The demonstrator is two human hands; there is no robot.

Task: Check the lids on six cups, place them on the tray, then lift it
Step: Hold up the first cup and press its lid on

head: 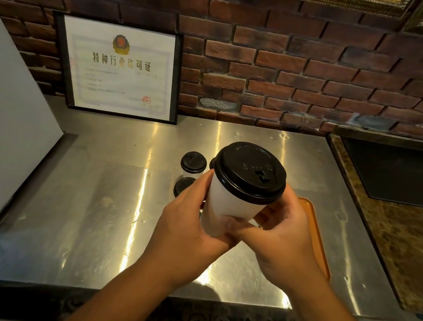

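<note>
I hold a white paper cup (226, 202) with a black lid (251, 172) up above the steel counter, tilted toward me. My left hand (192, 219) grips the cup's left side and base. My right hand (283, 238) curls round its lower right side, thumb across the front. Behind the cup, two more black-lidded cups (193, 162) (183, 186) stand on the counter, and the edge of a third lid shows beside the held cup. An orange tray (316, 234) lies under my right hand, mostly hidden.
The steel counter (109, 201) runs up to a brick wall. A framed certificate (120, 69) leans at the back left. A white appliance (4, 121) stands at the left. A marble surface with a black inset panel (400, 175) adjoins on the right.
</note>
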